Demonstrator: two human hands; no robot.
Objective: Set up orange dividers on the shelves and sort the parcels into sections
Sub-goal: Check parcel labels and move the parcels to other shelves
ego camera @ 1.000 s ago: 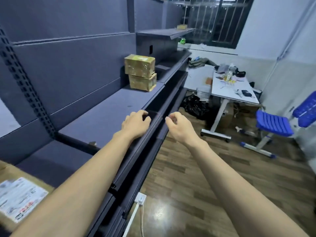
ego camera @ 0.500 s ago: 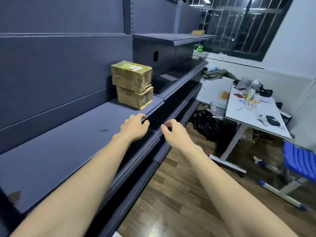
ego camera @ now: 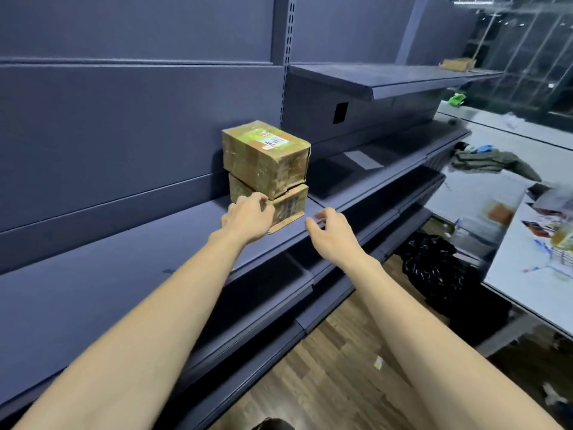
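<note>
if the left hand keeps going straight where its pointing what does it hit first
Most likely the lower parcel of the two-box stack. The left hand reaches toward its near face, fingers curled right at the box's edge; whether they already touch is unclear from this single view.

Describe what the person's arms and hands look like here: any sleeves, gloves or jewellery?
Both forearms are bare along all that shows; no sleeve appears in the view. The left hand and right hand wear no gloves, and no rings, watch or wristbands are visible. No markings show.
</note>
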